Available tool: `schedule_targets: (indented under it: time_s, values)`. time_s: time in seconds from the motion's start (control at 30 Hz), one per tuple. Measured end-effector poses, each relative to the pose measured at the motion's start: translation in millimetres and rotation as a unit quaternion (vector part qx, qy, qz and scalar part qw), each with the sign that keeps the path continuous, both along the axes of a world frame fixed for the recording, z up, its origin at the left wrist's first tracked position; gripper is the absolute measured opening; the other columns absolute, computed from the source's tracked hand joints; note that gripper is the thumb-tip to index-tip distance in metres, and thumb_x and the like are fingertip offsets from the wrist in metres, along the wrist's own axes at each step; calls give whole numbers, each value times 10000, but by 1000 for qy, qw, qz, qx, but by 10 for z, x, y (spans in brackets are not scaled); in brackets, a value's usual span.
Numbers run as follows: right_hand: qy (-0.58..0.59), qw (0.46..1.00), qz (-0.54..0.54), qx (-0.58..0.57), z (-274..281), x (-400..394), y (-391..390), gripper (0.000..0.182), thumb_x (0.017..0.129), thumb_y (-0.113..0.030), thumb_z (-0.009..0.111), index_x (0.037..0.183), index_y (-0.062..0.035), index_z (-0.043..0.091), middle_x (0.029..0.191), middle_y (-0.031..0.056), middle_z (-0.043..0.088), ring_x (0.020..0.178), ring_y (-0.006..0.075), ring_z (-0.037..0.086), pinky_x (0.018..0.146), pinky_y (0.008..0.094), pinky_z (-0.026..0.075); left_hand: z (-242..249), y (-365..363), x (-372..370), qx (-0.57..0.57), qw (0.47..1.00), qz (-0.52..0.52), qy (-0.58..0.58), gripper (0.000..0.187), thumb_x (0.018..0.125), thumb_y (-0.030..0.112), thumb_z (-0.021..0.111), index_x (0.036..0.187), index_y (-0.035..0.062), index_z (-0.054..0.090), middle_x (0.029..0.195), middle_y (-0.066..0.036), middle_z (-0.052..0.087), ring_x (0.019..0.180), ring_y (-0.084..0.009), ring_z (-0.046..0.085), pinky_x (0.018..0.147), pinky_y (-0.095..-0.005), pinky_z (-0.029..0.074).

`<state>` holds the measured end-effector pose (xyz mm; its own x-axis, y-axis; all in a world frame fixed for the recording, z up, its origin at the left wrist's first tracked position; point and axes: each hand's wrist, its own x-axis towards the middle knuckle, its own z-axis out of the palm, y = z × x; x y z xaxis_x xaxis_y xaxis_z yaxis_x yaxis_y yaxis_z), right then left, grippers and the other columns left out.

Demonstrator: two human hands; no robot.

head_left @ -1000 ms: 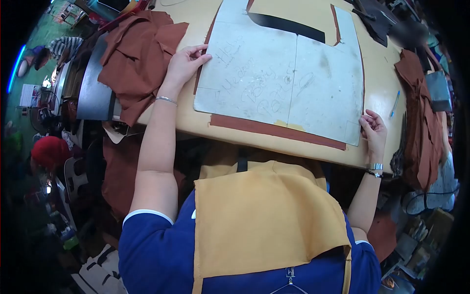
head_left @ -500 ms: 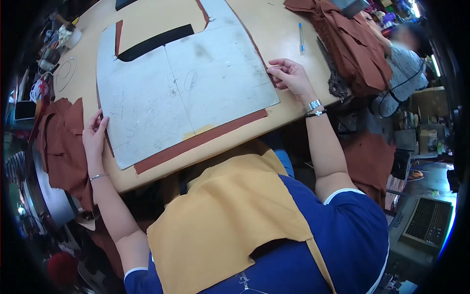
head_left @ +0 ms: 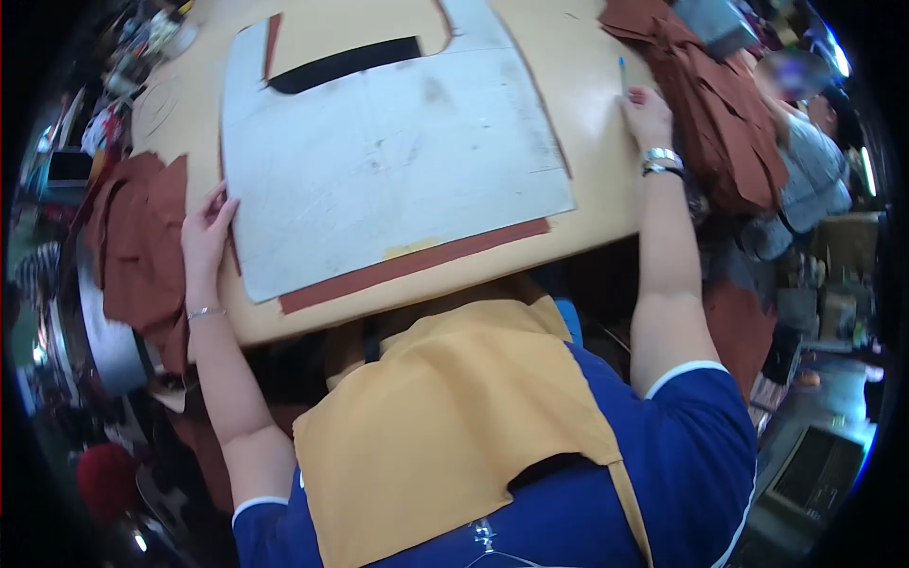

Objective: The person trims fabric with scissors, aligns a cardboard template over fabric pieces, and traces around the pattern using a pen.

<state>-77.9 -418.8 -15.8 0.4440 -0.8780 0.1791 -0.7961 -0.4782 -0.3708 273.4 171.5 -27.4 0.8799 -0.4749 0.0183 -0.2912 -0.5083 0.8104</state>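
Observation:
A large grey pattern template (head_left: 398, 170) with handwritten marks lies flat on brown leather (head_left: 417, 265), which shows along its lower edge and sides. My left hand (head_left: 206, 232) is at the template's left edge, thumb and fingers closed together on the rim. At the right of the table, my right hand (head_left: 649, 115) has its fingers curled round the lower end of a blue pen (head_left: 622, 71). The pen's tip end is hidden by the fingers. A black strip (head_left: 346, 64) shows at the template's cut-out.
Folded brown leather (head_left: 710, 123) is heaped at the table's right side, with a grey box (head_left: 715, 26) behind it. More brown leather (head_left: 142, 246) hangs over the left edge. Another person (head_left: 814, 161) is at the far right. The wooden table (head_left: 578, 76) bears everything.
My right hand has left the template's right edge and moved right to the pen, closing on it. My left hand stays at the left edge. The whole view has shifted slightly.

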Motion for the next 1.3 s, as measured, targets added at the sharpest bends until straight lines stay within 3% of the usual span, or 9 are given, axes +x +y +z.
schedule_targets:
  time_s: [0.13, 0.27, 0.43, 0.53, 0.67, 0.77, 0.97, 1.1, 1.3]
  values:
    - [-47, 998, 27, 29, -19, -44, -122, 355, 830, -216, 703, 1126, -30, 642, 1029, 101, 710, 907, 175, 670, 795, 297, 518, -77, 37, 55, 4, 999, 6, -33, 408, 843, 193, 734, 1219, 56, 652, 834, 15, 587, 755, -67, 530, 711, -203, 459]
    - [-311, 920, 21, 236, -113, -66, 19, 287, 914, -116, 568, 1196, -65, 585, 777, 6, 593, 549, 77, 502, 472, 208, 417, 116, -49, -102, 45, 998, 25, -36, 432, 835, 196, 743, 1216, 18, 642, 871, 42, 568, 767, -55, 528, 729, -190, 447]
    - [-533, 788, 17, 307, -257, -309, 148, 330, 933, -109, 469, 1244, -30, 544, 817, -4, 522, 659, 89, 506, 564, 218, 439, 412, -46, -128, -236, 966, 105, -29, 362, 883, 100, 685, 1226, 10, 612, 987, 22, 609, 822, -52, 548, 734, -186, 456]
    - [-573, 742, 69, 340, -223, -403, 328, 436, 917, -217, 514, 1313, -33, 519, 949, 8, 540, 781, 124, 524, 701, 268, 453, 1357, 308, -133, -162, 912, 134, -352, 220, 985, 110, 481, 1136, 24, 616, 1039, -77, 664, 911, -139, 631, 778, -250, 513]
    - [-468, 873, 109, 80, -144, -327, 541, 448, 890, -91, 669, 1297, -30, 491, 979, 5, 523, 894, 102, 539, 787, 252, 485, 1961, 427, -568, -228, 852, 67, -468, 225, 980, 121, 491, 1141, 24, 615, 1050, -80, 662, 925, -146, 628, 792, -257, 509]
    - [-417, 895, 120, -103, -31, -251, 649, 371, 846, -104, 744, 1152, -5, 559, 1001, 48, 573, 859, 95, 574, 747, 251, 525, 2080, 365, -1047, -236, 856, -96, -450, 229, 977, 129, 499, 1145, 24, 614, 1058, -82, 660, 935, -152, 625, 802, -262, 505]
    - [-604, 784, 83, 121, 390, -141, 1139, 248, 996, -219, 535, 1098, 7, 537, 989, 153, 663, 879, 209, 671, 810, 326, 559, 2087, -10, -1511, -171, 870, -292, -357, 240, 970, 145, 515, 1152, 24, 613, 1074, -86, 656, 957, -163, 620, 823, -272, 498]
    - [-578, 790, 109, 176, 152, -218, 1479, 231, 1013, -242, 497, 990, -13, 511, 940, 174, 680, 833, 208, 676, 780, 317, 557, 2091, -109, -1596, -145, 872, -331, -331, 248, 965, 156, 526, 1157, 24, 611, 1085, -88, 654, 971, -171, 616, 837, -278, 493]
    - [-275, 937, 210, 54, -221, -553, 1908, 175, 953, -205, 619, 971, -44, 552, 811, 45, 666, 728, 102, 597, 651, 247, 478, 2116, -154, -1635, -125, 870, -357, -316, 263, 959, 172, 542, 1165, 24, 610, 1101, -92, 650, 992, -182, 611, 858, -288, 486]
